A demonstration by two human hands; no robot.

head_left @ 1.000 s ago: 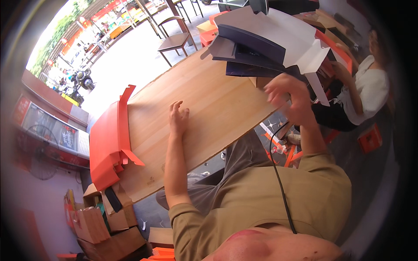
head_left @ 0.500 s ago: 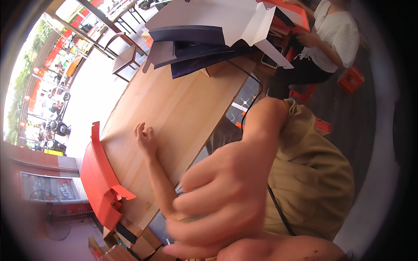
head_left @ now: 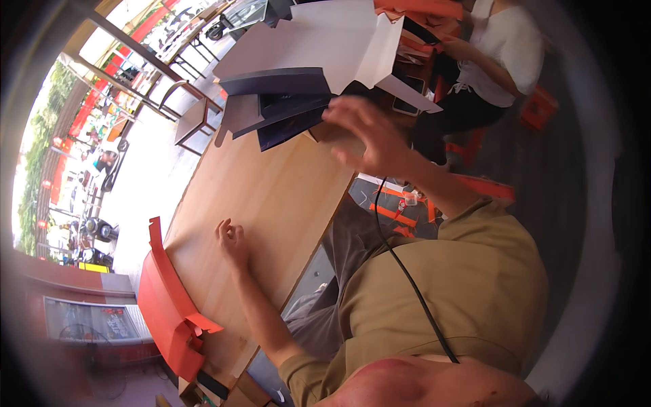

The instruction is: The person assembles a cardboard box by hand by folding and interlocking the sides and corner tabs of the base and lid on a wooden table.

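My left hand [head_left: 232, 245] rests on the wooden table [head_left: 251, 183], its fingers loosely curled and holding nothing. Beyond its wrist lies a folded red-orange card sheet [head_left: 165, 308] with cut flaps, along the table's left edge. My right hand [head_left: 373, 139] is raised over the table's right edge, slightly blurred, with fingers stretched and thumb apart. Close to its fingertips is a pile of dark blue card sheets [head_left: 291, 115]. A large white card sheet [head_left: 305, 47] with creased flaps lies over that pile at the far end.
A person in a white top [head_left: 505, 51] sits at the far right, a hand near orange card pieces [head_left: 420, 10]. A phone [head_left: 409, 95] lies by the white sheet. A black cable [head_left: 413, 278] runs down across my shirt. A wooden chair [head_left: 193, 122] stands beyond the table.
My right hand has swung away from close in front of the view to the far end, beside the blue sheets. The view has shifted a little; my left hand stays on the table.
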